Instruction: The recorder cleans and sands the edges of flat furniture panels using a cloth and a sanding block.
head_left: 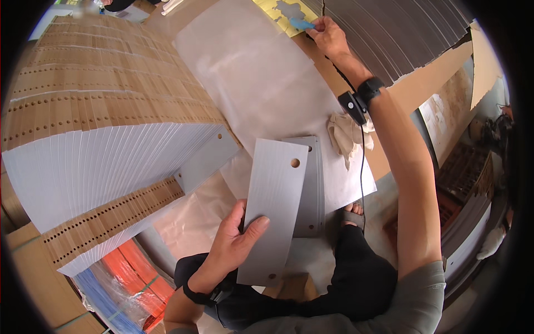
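My left hand point(236, 242) grips the edge of a flat grey board point(276, 195) with its thumb on the upper face. The board is tilted over my lap and has a round hole near each end. Behind it, partly hidden, lie more grey boards point(312, 195). Stretched far forward, my right hand point(332, 38) pinches a small blue scraper-like tool point(300, 24). The tool's tip is over a yellow sheet point(285, 28) smeared with grey paste point(290, 9).
Rows of standing boards with drilled wooden edges point(111, 111) fill the left. Pale sheeting point(239, 61) covers the middle surface. A crumpled cloth point(347, 136) lies near my right wrist's cable. Dark grey boards point(389, 33) are stacked far right. Another person's gloved hand point(492, 243) shows at right.
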A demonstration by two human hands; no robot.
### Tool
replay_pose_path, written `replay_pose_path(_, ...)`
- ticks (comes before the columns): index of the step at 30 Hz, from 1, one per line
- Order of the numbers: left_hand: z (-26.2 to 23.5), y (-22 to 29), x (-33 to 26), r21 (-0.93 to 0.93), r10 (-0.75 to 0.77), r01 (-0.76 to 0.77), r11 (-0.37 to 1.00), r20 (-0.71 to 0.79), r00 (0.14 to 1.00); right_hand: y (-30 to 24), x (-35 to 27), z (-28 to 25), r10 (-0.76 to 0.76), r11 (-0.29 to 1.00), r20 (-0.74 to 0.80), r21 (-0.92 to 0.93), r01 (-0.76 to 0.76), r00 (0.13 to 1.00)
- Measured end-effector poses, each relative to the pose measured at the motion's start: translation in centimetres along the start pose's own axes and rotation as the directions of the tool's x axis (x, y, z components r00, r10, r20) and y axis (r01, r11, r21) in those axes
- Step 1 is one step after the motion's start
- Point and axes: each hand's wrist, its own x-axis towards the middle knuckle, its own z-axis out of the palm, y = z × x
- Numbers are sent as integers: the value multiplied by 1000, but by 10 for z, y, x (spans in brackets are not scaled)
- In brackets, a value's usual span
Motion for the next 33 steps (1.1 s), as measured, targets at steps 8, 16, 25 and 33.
replay_pose_path(8,-8,-1,13,-105,-34,27,994,-61,998,18,16,-1,11,986,-88,-165,-25,996)
replay_pose_path(16,1,-52,33,-60,-144,145,988,22,989,-8,-132,-118,-241,941,400,-127,313,884)
replay_pose_path(25,36,-79,61,36,-174,174,984,0,985,24,-251,-122,-141,848,430,-413,333,892)
replay_pose_path(33,48,-123,73,195,-9,30,980,-108,994,58,-256,-116,-192,917,308,-281,282,932)
